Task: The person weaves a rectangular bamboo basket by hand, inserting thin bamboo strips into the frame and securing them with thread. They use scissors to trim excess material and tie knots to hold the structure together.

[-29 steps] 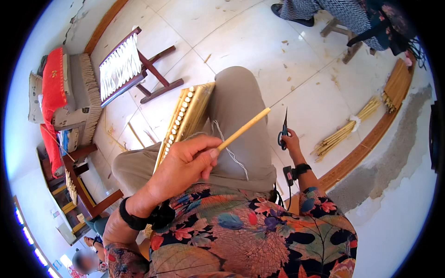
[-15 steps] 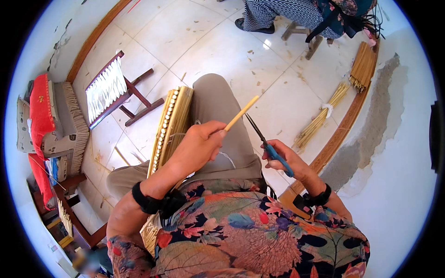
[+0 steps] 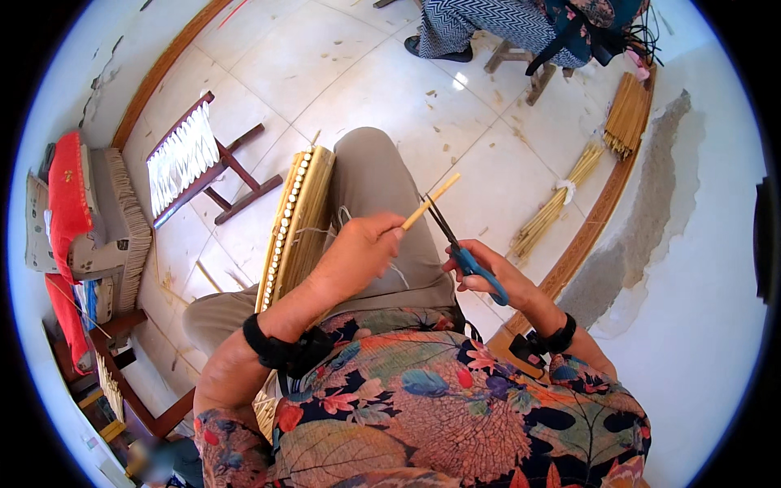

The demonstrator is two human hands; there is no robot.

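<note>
In my left hand (image 3: 364, 250) I pinch a pale yellow straw-like stalk (image 3: 447, 186), its free end pointing away and to the right. Blue-handled scissors (image 3: 482, 273) with dark blades are gripped in my right hand (image 3: 506, 275). Their blades meet the stalk just beyond my left fingers; I cannot tell whether they bite into it. Against my left thigh rests a long, thick panel of bundled straw (image 3: 303, 232), edged by a row of round white ends. A thin white cord trails from it near my left wrist.
To the left stands a folding stool (image 3: 183, 167) with white cord webbing, beside a seat draped with red cloth (image 3: 67, 195). Tied straw bundles (image 3: 555, 203) lie along the right wall. A person in patterned trousers (image 3: 496, 28) sits far ahead. Straw scraps litter the tiled floor (image 3: 358, 89).
The scissors have come left to the stalk, so the blades now cross it. My left hand has shifted slightly right. The whole view has moved a little.
</note>
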